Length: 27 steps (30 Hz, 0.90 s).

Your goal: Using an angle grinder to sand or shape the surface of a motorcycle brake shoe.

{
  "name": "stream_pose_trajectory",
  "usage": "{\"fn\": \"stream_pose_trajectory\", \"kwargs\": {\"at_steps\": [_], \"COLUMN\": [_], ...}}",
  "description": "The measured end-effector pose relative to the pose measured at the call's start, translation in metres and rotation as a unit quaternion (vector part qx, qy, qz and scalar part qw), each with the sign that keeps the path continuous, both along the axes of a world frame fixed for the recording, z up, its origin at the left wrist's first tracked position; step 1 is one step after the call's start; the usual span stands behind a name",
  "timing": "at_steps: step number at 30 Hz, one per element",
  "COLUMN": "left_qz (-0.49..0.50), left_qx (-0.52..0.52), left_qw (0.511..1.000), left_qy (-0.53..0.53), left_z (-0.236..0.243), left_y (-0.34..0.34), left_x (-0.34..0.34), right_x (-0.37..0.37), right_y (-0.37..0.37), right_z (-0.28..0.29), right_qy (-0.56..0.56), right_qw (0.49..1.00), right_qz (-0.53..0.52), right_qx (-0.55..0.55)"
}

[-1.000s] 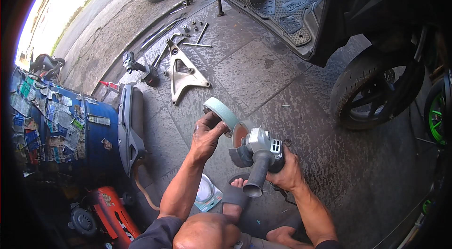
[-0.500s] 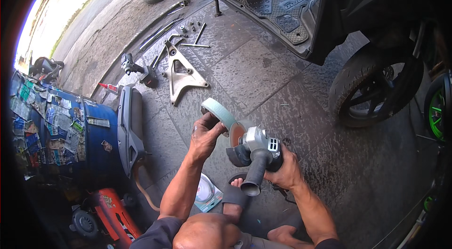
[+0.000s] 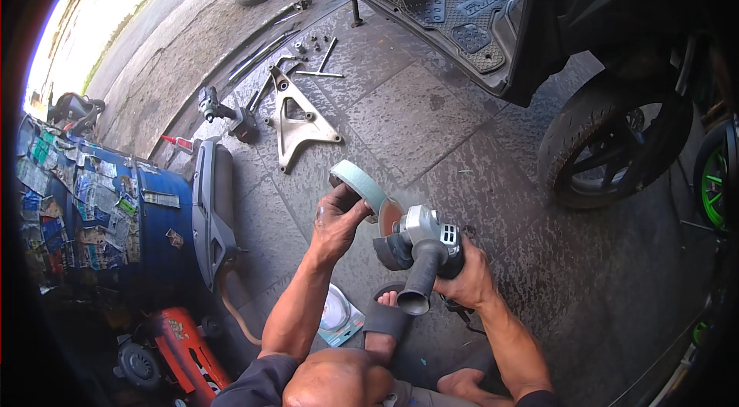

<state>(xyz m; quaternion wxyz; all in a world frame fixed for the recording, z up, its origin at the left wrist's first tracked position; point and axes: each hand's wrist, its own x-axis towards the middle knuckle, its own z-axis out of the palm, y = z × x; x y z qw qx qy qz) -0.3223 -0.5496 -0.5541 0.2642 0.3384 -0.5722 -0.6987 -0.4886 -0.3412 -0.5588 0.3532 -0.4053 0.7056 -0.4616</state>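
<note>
My left hand [image 3: 337, 218] is closed round a thick, pale green grinding wheel [image 3: 359, 180], held tilted above the tiles. In my right hand [image 3: 471, 276] is a grey and black angle grinder [image 3: 426, 234], gripped by its body. Its side handle [image 3: 421, 280] points down towards me, with nothing on it. The grinder's reddish-brown disc [image 3: 391, 215] is at the lower right edge of the green wheel, and they appear to touch. A dark guard covers the disc's lower part. Whether the disc spins cannot be made out.
A scooter [image 3: 493, 30] stands at the upper right, its tyred wheel [image 3: 608, 145] nearby. A metal bracket [image 3: 291, 138], a cordless driver [image 3: 227, 115] and a T-handle wrench [image 3: 326, 59] lie on the tiles. A blue drum [image 3: 165, 215] and an orange machine [image 3: 185, 353] are at left.
The angle grinder has shifted slightly right and away from me, tilting a little. My left hand and the green wheel have hardly moved.
</note>
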Motion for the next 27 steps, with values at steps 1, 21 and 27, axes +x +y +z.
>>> {"fn": "stream_pose_trajectory", "kwargs": {"at_steps": [1, 21, 27], "left_qz": [0.001, -0.025, -0.032], "left_qx": [0.0, -0.001, -0.011], "left_qw": [1.0, 1.0, 0.999], "left_qy": [0.0, -0.014, -0.014], "left_z": [0.0004, 0.0045, 0.0042], "left_y": [-0.0003, -0.0022, -0.0025], "left_x": [0.0001, -0.0011, 0.0007], "right_x": [-0.0001, -0.0034, -0.0025], "right_y": [-0.0003, 0.0005, 0.0], "right_z": [0.0012, 0.0045, 0.004], "right_qy": [0.0, 0.004, -0.008], "right_qw": [1.0, 1.0, 1.0], "right_qz": [0.002, 0.015, 0.018], "right_qx": [-0.002, 0.014, 0.009]}}
